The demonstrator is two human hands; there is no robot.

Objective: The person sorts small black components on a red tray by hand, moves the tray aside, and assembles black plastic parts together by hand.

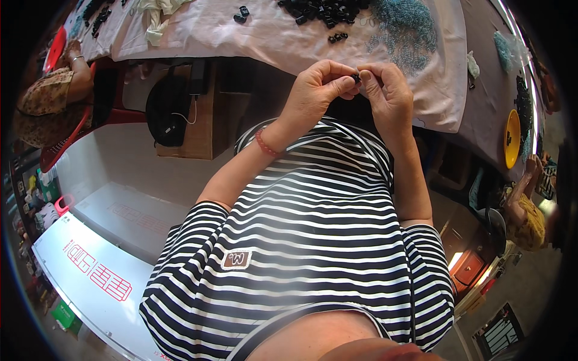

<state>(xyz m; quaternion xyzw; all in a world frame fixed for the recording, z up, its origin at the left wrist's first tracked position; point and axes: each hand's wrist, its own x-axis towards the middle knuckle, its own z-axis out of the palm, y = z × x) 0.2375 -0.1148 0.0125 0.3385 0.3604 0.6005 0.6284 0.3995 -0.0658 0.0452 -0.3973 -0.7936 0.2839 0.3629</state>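
Observation:
My left hand (319, 87) and my right hand (386, 90) meet in front of my chest, just off the near edge of the cloth-covered table. Between the fingertips of both is a small black piece (356, 78), mostly covered by the fingers, so its exact kind does not show. Thumb and forefinger of each hand are pinched together on it. Beyond the hands, a heap of small glossy black pieces (322, 11) lies on the pale pink cloth (265, 36). To its right spreads a pile of clear bluish small rings or strands (404, 33). A short row of black pieces (338, 38) sits nearer.
Two loose black pieces (241, 14) and a crumpled pale glove or bag (158, 21) lie on the cloth. A yellow plate (512, 138) stands at the right. Other people sit left (54, 102) and right (525, 216). A cardboard box (201, 129) and a black bag (167, 111) are under the table.

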